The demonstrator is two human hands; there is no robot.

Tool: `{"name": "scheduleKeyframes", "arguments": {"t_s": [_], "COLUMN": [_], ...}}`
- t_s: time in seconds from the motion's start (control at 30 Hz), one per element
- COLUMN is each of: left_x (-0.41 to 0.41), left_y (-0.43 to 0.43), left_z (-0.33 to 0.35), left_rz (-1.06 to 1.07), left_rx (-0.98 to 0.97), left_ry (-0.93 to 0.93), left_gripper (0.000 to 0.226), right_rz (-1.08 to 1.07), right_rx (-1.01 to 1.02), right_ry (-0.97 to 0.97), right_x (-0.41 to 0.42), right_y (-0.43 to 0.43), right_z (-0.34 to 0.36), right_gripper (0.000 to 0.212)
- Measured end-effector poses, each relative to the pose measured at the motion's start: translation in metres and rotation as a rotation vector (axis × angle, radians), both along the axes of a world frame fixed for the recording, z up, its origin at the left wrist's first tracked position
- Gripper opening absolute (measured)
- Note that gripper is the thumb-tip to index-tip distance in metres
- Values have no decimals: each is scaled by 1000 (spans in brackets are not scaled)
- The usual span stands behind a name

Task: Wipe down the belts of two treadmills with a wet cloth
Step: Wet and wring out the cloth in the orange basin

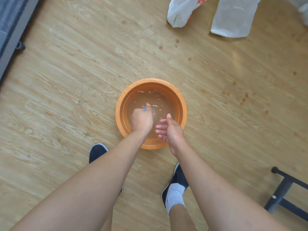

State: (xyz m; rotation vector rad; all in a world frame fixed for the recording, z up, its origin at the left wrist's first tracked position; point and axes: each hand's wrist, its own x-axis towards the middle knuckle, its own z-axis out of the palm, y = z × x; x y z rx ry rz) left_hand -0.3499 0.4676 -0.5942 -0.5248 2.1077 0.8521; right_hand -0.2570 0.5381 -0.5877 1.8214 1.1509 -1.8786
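An orange basin (pixel 150 81) of water sits on the wooden floor (pixel 66 80), just beyond the person's shoes (pixel 97 151). The left hand (pixel 141 120) is fisted over the water, gripping a cloth (pixel 144 109) of which only a blue scrap shows. The right hand (pixel 170 130), just right of it over the near rim, holds nothing, fingers straight. White bags (pixel 180 12) lie far right
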Motion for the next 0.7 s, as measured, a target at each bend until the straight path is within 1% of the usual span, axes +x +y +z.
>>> {"name": "scheduleKeyframes", "arguments": {"t_s": [0.07,0.13,0.23,0.33,0.4,0.43,0.47,0.5,0.53,0.57,0.6,0.63,0.67,0.7], "left_x": [-1,1,6,4,4,4,5,6,7,9,11,10,10,10], "left_y": [3,6,4,-4,-7,-9,-11,-12,-13,-14,-15,-18,-23,-30], "left_z": [6,12,18,28,44,55,66,85,106,117,138,167,198,229], "left_rz": [3,22,51,106,108,115,137,157,176,180,166,142,83,8], "left_rx": [-32,40,106,171,246,297,340,392,447,496,524,538,527,535], "left_ry": [36,42,1,-94,-181,-232,-268,-297,-315,-310,-270,-213,-139,-62], "left_gripper": [54,58,56,54,54,58,67,74,70,61,47,33,27,27], "right_rz": [-4,-15,-36,-31,32,92,147,189,210,222,233,253,293,336], "right_rx": [-10,-20,-19,96,235,302,340,341,297,230,183,175,208,251], "right_ry": [-1,-1,17,25,37,54,86,144,215,277,329,362,376,390], "right_x": [1,3,-1,-9,-8,-5,-2,2,3,4,4,3,0,-3], "right_y": [-3,-6,-10,-13,-14,-14,-14,-12,-10,-9,-5,2,8,14], "right_z": [4,6,14,23,38,48,62,88,110,122,141,169,198,228], "right_gripper": [53,53,51,40,35,34,32,28,26,29,37,44,45,40]}}
